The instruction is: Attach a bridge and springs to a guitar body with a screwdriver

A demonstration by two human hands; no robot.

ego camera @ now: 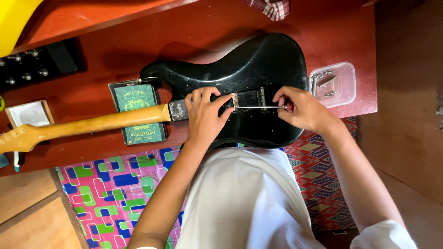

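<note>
Head view: screwdriver pinched in right hand, left hand fingertips pressing black guitar

The black electric guitar lies back-up on the red surface, its pale wooden neck extending left. A thin screwdriver lies horizontal across the open rear cavity, its tip at the cavity's left edge.

Glossy black guitar body; satin wooden neck; clear plastic tray; polished red wooden table.
</note>
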